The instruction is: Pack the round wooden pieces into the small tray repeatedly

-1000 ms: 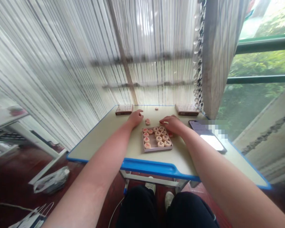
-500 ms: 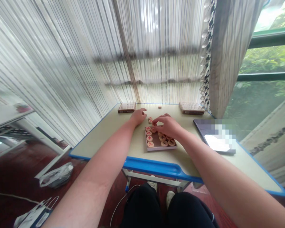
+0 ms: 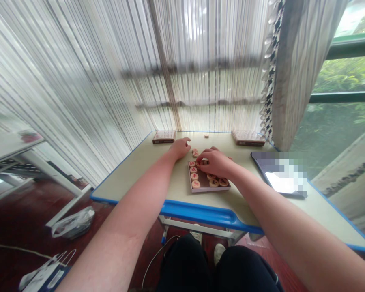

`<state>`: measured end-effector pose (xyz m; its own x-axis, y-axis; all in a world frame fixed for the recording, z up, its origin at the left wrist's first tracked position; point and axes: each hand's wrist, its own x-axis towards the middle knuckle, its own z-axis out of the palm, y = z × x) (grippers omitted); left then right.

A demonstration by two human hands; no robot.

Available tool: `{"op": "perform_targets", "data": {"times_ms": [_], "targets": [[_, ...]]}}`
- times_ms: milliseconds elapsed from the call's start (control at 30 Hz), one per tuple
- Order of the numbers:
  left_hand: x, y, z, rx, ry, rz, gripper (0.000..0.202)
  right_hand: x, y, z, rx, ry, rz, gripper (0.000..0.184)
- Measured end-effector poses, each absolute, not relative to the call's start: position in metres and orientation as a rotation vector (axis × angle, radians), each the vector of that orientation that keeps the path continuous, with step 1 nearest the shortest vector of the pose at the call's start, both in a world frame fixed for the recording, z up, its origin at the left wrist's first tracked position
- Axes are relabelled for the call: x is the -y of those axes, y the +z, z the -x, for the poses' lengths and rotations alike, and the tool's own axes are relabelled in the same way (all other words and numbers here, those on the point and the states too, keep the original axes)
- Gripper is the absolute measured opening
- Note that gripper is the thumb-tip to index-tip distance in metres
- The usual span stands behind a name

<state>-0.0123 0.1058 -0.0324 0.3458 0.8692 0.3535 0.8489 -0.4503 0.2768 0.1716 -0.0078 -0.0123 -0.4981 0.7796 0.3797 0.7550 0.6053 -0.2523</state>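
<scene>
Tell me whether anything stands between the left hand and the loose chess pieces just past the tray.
Nothing visible does. The left hand lies on the desk right beside the loose xiangqi pieces, with only bare desktop between. The right hand hangs over the tray at its far end, to their right.

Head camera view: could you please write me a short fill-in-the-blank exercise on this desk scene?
The desk has a ___ front edge.
The tray under the right hand holds ___ wooden pieces.
At the desk's far edge lie ___ flat brown boxes.
The left hand rests on the desk, ___ the tray.
Missing words: blue; round; two; outside.
</scene>
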Motion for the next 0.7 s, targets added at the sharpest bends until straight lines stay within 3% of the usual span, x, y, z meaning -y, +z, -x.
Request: {"op": "perform_targets", "data": {"times_ms": [700], "targets": [[-0.1007,-0.0271,0.0124,-1.623,0.661,-2.518,0.036,0.0094,-0.0110,-0.1724,2.366,0.114,1.215,0.016]]}}
